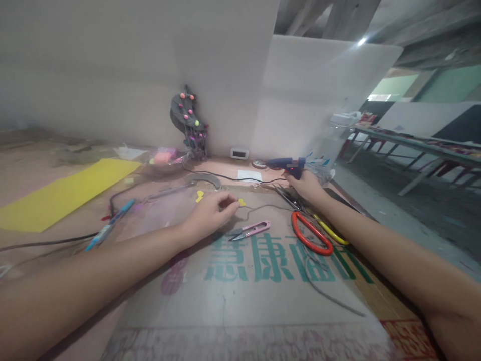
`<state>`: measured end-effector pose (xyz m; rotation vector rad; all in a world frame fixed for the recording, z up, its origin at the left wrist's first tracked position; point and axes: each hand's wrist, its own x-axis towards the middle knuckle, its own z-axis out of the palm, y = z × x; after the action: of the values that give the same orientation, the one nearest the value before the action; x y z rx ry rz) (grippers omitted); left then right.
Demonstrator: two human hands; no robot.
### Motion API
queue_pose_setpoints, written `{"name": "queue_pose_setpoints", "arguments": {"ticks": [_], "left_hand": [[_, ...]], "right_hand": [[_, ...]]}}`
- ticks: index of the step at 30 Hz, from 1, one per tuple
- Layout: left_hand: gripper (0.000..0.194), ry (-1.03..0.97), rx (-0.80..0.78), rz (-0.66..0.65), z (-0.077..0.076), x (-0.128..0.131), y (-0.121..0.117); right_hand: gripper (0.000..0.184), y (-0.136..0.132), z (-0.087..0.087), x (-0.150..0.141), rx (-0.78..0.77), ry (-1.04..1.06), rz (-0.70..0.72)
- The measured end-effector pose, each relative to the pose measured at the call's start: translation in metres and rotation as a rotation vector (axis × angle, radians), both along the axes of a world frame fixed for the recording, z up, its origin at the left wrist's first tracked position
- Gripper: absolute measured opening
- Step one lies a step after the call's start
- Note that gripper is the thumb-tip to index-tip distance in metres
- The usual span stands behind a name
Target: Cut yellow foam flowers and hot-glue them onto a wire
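My left hand (210,213) is above the middle of the table, thumb and fingertips pinched at a small yellow cut-out (241,202). Another yellow cut-out (200,195) lies just behind that hand. At the right, my right hand (305,184) grips a dark blue hot glue gun (285,164) by its handle, nozzle pointing left. Below the left fingertips rest pink thread snips (255,229). Large scissors with red and yellow handles (311,238) lie under and beside my right forearm. A grey curved strip (205,179) lies farther back.
A grey crescent-shaped decoration with coloured balls (188,120) leans against the wall. At left are a yellow sheet (71,193) and a blue pen (110,224). A black cord (229,176) runs behind my hands. A small white digital clock (239,153) stands at the back.
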<state>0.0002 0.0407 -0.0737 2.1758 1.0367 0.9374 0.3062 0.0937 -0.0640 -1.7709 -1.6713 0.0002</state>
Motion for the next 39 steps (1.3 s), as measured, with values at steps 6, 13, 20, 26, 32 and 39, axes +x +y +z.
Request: {"name": "queue_pose_setpoints", "arguments": {"ticks": [6, 13, 20, 26, 32, 39], "left_hand": [[0.022, -0.026, -0.011, 0.006, -0.002, 0.0, 0.002], [0.023, -0.098, -0.066, 0.103, -0.001, -0.002, 0.005], [0.02, -0.158, 0.004, 0.156, -0.006, -0.005, 0.012], [0.018, -0.202, -0.001, 0.13, -0.006, -0.005, 0.013], [0.019, -0.189, 0.042, 0.16, -0.004, -0.006, 0.013], [0.02, -0.183, 0.056, 0.172, -0.006, -0.006, 0.014]], "right_hand": [[0.026, -0.026, 0.036, -0.019, 0.154, 0.283, 0.085], [0.02, -0.073, 0.042, -0.078, 0.156, 0.34, 0.407], [0.025, -0.083, 0.007, -0.082, 0.074, 0.239, 0.425], [0.028, -0.084, 0.006, -0.084, -0.036, 0.214, 0.494], [0.035, -0.084, 0.006, -0.085, -0.065, 0.241, 0.499], [0.032, -0.082, 0.006, -0.084, -0.029, 0.22, 0.438]]}}
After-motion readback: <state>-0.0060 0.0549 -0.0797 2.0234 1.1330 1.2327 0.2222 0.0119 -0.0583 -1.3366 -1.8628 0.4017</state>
